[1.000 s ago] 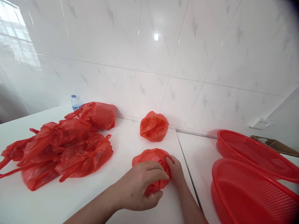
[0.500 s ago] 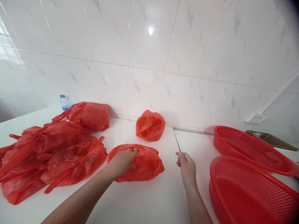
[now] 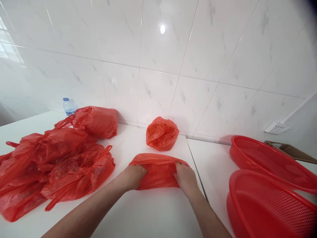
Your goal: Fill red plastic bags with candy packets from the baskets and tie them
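Note:
A red plastic bag [image 3: 159, 173] lies on the white table, spread wide between my two hands. At its left end my left hand [image 3: 135, 176] is closed on it, with the fingertips partly inside the mouth. The right end is gripped by my right hand [image 3: 183, 175], its fingers partly hidden by the film. Just behind, against the wall, sits a second red plastic bag [image 3: 161, 134], crumpled and open at the top.
Several tied red bags [image 3: 79, 168] are heaped on the left. Behind them stand another full red bag [image 3: 99, 122] and a water bottle [image 3: 68, 106]. On the right are two red plastic baskets [image 3: 234, 195], a cardboard box [image 3: 292, 152] and a wall socket [image 3: 276, 127]. A seam crosses the table.
My right hand has moved left from the table seam to the bag and now grips its right end. The bag's mouth has been drawn out into a wider, flatter shape.

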`<state>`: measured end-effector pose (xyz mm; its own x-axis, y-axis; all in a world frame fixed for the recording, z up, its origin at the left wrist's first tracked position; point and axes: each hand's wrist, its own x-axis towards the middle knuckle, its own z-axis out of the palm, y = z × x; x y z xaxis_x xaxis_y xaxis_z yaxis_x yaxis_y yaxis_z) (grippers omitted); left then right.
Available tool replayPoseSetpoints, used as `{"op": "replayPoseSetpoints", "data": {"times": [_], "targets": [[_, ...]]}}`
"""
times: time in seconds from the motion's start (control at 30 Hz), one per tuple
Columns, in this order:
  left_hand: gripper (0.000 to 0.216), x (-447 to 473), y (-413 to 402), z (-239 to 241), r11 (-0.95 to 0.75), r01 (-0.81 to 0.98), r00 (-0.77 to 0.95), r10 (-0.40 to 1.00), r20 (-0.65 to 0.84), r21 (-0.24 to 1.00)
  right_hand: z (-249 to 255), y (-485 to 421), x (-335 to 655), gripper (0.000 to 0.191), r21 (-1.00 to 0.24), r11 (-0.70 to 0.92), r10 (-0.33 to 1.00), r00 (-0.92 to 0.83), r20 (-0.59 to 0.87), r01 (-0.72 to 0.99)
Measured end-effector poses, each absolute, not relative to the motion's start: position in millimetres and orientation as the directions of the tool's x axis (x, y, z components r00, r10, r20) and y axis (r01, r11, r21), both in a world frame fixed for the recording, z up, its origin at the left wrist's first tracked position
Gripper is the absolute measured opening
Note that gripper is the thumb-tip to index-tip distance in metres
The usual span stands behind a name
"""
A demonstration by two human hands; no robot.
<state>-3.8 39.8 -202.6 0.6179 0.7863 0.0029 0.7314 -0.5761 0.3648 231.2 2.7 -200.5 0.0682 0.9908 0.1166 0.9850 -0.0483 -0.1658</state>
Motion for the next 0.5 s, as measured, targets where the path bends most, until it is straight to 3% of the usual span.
{"op": "replayPoseSetpoints", "data": {"times": [0.07,0.13,0.2,0.27,0.4,0.5], "targets": [[0.011,-8.8,40.8,-196.6,-0.553,0.728,0.601,0.799,0.010,0.405,-195.0,1.0,247.5,0.035,-0.090,-0.003,0.999,0.006,0.032,0.996],[0.011,-5.0,38.5,-183.6,-0.534,0.699,0.600,0.800,0.017,0.476,-190.6,-4.0,253.8,0.053,-0.056,0.012,0.999,-0.014,-0.031,0.998],[0.021,6.4,34.5,-167.1,-0.564,0.636,0.642,0.765,0.045,0.527,-189.4,-8.7,253.0,0.077,-0.059,0.003,0.998,-0.007,-0.062,0.998],[0.032,21.6,32.7,-153.1,-0.640,0.565,0.710,0.699,0.089,0.520,-190.8,-12.2,249.8,0.083,-0.082,0.017,0.998,-0.022,-0.062,0.997],[0.033,44.7,50.1,-147.5,-0.721,0.592,0.737,0.665,0.118,0.361,-193.6,-20.1,248.6,0.048,-0.146,0.183,0.982,-0.187,-0.012,0.972],[0.041,45.6,77.0,-156.2,-0.682,0.703,0.671,0.730,0.127,0.203,-189.9,-29.7,258.7,0.029,-0.309,0.192,0.970,-0.228,-0.086,0.931]]}}
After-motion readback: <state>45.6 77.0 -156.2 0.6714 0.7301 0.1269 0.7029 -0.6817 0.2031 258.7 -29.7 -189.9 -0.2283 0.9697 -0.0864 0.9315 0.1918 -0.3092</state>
